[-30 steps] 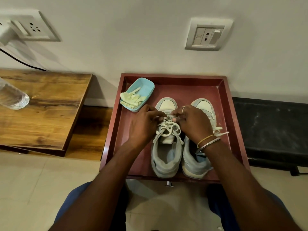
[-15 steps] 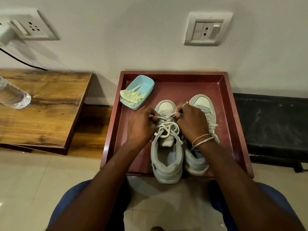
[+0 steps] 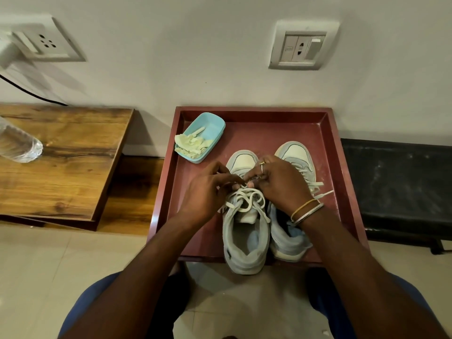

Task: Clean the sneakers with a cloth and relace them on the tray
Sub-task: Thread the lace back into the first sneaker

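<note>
Dark red square tray point(image 3: 256, 133) with a raised rim lies against the white wall. Both sneakers stand on it side by side, toes toward the wall. The pale grey-blue left sneaker point(image 3: 244, 243) has its heel projecting over the near rim. The pale grey-blue right sneaker point(image 3: 297, 155) touches it along the inner side, and its midsection is covered by the right wrist.

The flat white lace point(image 3: 247, 199) of the left sneaker lies in loose loops over the tongue. The left hand point(image 3: 205, 194) has its fingers curled, with the fingertips pinching this lace toward the toe end of the lacing. The right hand point(image 3: 278, 184), wearing two wrist bangles point(image 3: 305, 211), pinches the same lace between curled thumb and fingers. The exact contact point is hidden between the fingertips, so the eyelet in use cannot be identified.

A light blue oval plastic dish point(image 3: 210, 128) sits near the far-left corner of the tray and holds a crumpled pale yellow cloth point(image 3: 190, 145). A brown wooden table point(image 3: 61, 162) stands left of the tray. The clear plastic bottle point(image 3: 17, 145) on it is cut off by the frame edge.
</note>
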